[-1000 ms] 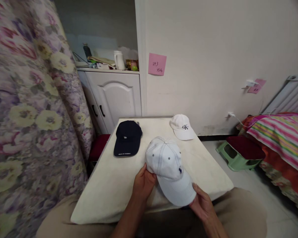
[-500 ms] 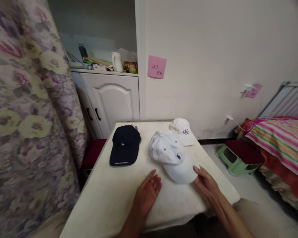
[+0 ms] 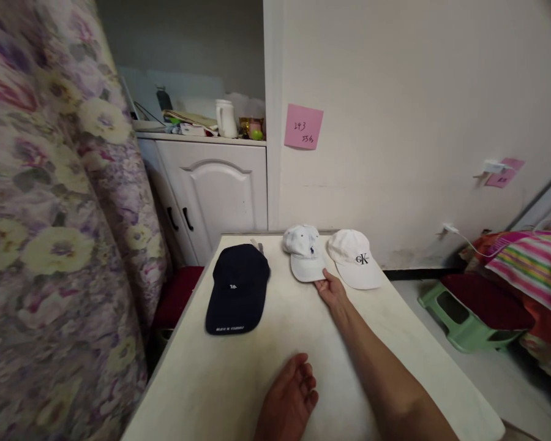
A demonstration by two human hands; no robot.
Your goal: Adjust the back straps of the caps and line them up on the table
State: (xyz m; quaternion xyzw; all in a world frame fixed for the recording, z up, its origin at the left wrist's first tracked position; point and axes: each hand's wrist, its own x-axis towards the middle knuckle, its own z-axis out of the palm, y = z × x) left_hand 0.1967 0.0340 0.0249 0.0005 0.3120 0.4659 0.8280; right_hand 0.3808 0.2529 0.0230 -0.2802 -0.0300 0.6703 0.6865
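The right hand (image 3: 333, 291) holds the pale blue baseball cap (image 3: 304, 248) by the brim, at the far side of the table (image 3: 220, 392), between the navy baseball cap (image 3: 237, 291) and the white baseball cap (image 3: 352, 260), nearer to the white one. The left hand (image 3: 290, 398) holds nothing, its fingers being loosely half-curled above the table.

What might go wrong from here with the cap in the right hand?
The right hand holds the pale blue cap by its brim alone, so it might twist or slip. The white CK cap sits close beside it and might get nudged. Pushed further back, it might meet the wall.
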